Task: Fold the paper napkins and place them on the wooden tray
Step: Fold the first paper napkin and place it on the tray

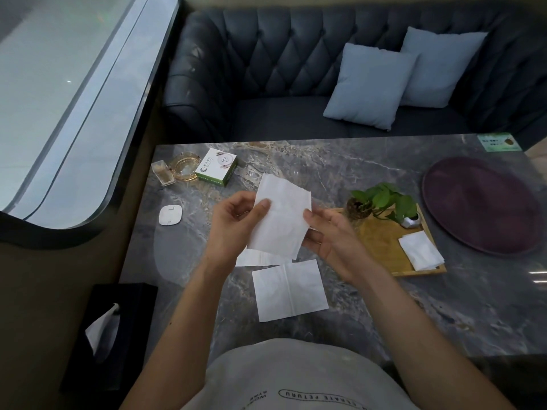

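Both hands hold one white paper napkin (281, 216) up above the marble table (444, 306). My left hand (236, 223) pinches its left edge with the thumb on top. My right hand (331, 235) grips its right edge. A second napkin (288, 290) lies flat on the table below, with a centre crease. Part of another napkin (257, 258) shows under my hands. The wooden tray (381, 241) sits to the right, with folded napkins (420, 251) stacked on its near right corner.
A small potted plant (381, 202) and a silver object (411, 221) stand on the tray's far side. A dark purple round platter (479, 202) lies far right. A green-white box (216, 167), glass ashtray (183, 168) and white coaster (170, 215) sit far left. A black tissue box (109, 329) stands beside the table.
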